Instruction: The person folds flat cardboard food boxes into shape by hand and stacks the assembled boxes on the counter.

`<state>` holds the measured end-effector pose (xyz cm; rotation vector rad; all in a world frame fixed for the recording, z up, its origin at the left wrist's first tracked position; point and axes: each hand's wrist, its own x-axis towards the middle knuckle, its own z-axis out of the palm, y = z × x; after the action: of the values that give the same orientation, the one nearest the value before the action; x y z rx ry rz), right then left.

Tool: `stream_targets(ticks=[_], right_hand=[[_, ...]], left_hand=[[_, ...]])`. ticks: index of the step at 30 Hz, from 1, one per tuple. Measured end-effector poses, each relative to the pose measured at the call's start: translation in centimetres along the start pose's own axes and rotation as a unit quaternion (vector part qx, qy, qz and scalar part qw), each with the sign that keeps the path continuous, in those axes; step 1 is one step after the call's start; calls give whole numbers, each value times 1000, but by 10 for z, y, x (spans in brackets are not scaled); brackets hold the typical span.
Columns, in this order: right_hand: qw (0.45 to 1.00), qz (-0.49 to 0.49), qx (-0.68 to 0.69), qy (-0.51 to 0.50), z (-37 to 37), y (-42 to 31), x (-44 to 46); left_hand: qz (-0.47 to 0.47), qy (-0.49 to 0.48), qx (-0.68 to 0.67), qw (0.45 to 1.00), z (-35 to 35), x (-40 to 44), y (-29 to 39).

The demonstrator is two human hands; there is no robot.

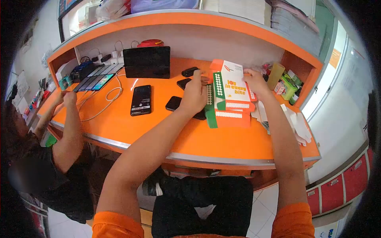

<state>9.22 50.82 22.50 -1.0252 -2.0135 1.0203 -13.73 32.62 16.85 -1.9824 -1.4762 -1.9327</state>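
A printed food carton, white with orange and green flaps and the words "joy in every bite", is held partly unfolded above the orange desk. My left hand is closed at its green left edge, fingers bent against the flap. At the opposite side, my right hand pinches the orange and white right edge. Another flattened carton shows beneath it, orange with a green flap. Small black devices lie beside and partly under my left wrist.
A black phone and a dark tablet stand left of my arms. White cardboard pieces lie at the right, below small boxes. Another person's hands are near several phones and a white cable.
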Motion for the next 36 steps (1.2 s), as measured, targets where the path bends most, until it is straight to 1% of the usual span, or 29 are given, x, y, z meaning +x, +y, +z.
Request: stream_targets(ticks=[1,3,4,6,7,8,9,12,14,15,18,19,20,22,23,24,25,26,27,29,30,31,32,33,34,36], right_hand=[[996,-41,-75,23,2,0,5],[965,-114,-225,71,7,1,8],[957,-119,-254,69,11,-5,0],[939,-135,-310,62,23,-26,-17],[914,-154,-372,49,26,-36,-24],[885,-172,-431,35,29,-48,-30],[851,-190,-489,21,33,-53,-33],[903,-201,-379,-40,44,-52,-7],[887,-186,-415,-78,50,-51,-6],[878,-179,-434,-99,52,-53,-6],[904,-57,-377,-190,31,-94,-22],[898,-181,-392,-87,34,-82,-25],[866,-299,-401,18,39,-71,-32],[822,-451,-339,78,65,-120,-90],[829,-526,-177,73,93,-134,-119],[820,-561,-105,51,111,-145,-154],[807,-589,-29,35,130,-159,-194],[788,-615,37,28,151,-173,-227],[765,-637,90,30,169,-186,-257],[726,-665,158,76,187,-206,-299],[709,-673,184,106,194,-212,-317],[696,-676,203,132,198,-216,-331],[688,-678,210,151,198,-217,-340],[687,-681,202,153,194,-211,-348],[690,-690,180,125,186,-196,-354],[707,-695,115,-54,153,-149,-366]], left_hand=[[-8,-16,-7,1000,-1,1,3],[-24,-55,-27,998,-5,2,17],[-51,-77,-51,994,-3,2,21],[3,-70,65,995,4,-2,14],[30,-62,125,990,4,-2,11],[6,-71,112,991,6,-2,8],[10,-71,121,990,5,-2,5],[27,-61,164,984,6,-3,0],[37,-37,211,976,8,-6,0],[33,-53,213,975,6,-6,1],[22,-103,218,970,3,-6,3],[19,-119,222,967,3,-7,3],[16,-135,225,965,4,-8,4],[88,-75,262,958,8,-12,-15],[31,-130,274,953,8,-12,-7],[-25,-184,289,939,8,-12,1],[-7,-133,257,957,9,-23,-8],[18,-252,235,939,4,-1,-23],[25,-217,257,941,5,-8,-7],[33,-222,269,937,8,-11,-6],[60,-202,297,931,7,-16,-5],[91,-180,320,926,8,-18,-2],[83,-184,350,915,9,-16,2],[98,-176,338,919,11,-18,9],[114,-171,328,922,11,-21,13],[146,-170,314,923,9,-22,24]])
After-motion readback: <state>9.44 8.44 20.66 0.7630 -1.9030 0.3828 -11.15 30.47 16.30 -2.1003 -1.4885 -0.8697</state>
